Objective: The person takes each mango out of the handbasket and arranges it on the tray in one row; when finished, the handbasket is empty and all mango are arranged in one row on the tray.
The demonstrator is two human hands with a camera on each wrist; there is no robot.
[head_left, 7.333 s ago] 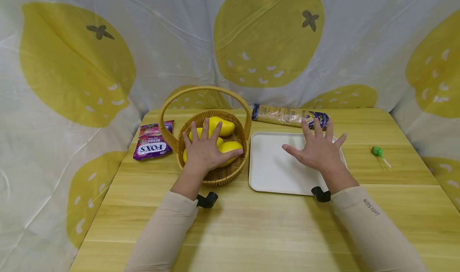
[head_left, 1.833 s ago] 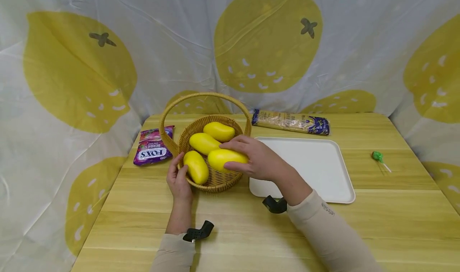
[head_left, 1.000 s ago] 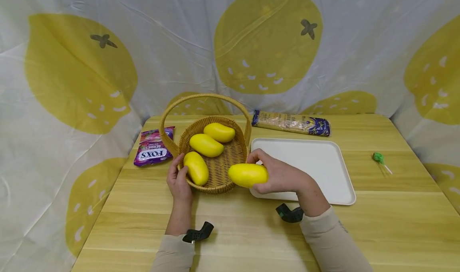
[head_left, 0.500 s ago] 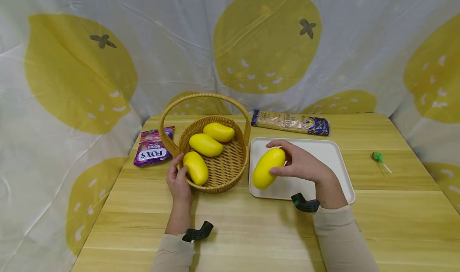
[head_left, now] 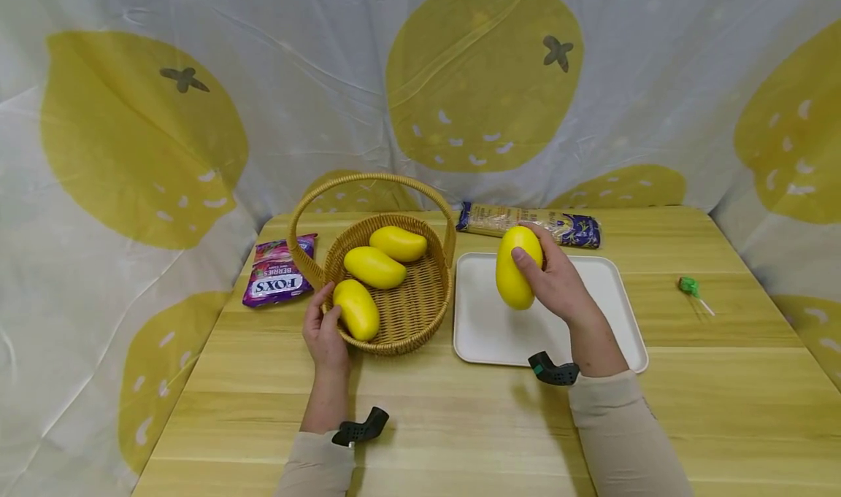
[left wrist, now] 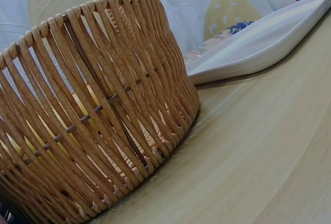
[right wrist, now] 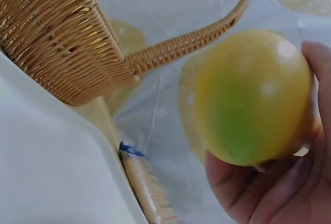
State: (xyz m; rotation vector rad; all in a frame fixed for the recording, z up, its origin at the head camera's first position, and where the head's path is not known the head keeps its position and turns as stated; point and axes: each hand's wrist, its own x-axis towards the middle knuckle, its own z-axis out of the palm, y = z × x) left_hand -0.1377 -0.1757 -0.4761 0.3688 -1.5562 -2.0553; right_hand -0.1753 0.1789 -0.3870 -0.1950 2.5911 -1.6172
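My right hand (head_left: 560, 284) grips a yellow mango (head_left: 516, 269) in the air above the white tray (head_left: 476, 340), thumb on its near side. The right wrist view shows this mango (right wrist: 258, 89) end-on, with a green patch, and fingers wrapped behind it. At the left, my left hand (head_left: 325, 340) holds the near-left rim of a wicker basket (head_left: 402, 348) with a tall arched handle. Inside lie three more mangoes: one (head_left: 357, 311) by my left fingers, one (head_left: 374, 267) in the middle, one (head_left: 398, 244) at the back. Basket wall (left wrist: 114, 105) fills the left wrist view.
A purple candy bag (head_left: 279, 272) lies left of the basket. Behind the tray is a long packet of noodles (head_left: 499, 220), partly covered by the right hand. A green lollipop (head_left: 689, 287) lies at the right of the wooden table (head_left: 447, 424). A lemon-print curtain (head_left: 315, 103) surrounds it.
The right hand has lifted a mango out of the basket, carried it right over the tray, then raised it and turned it more upright. The left hand has stayed on the basket rim lately.
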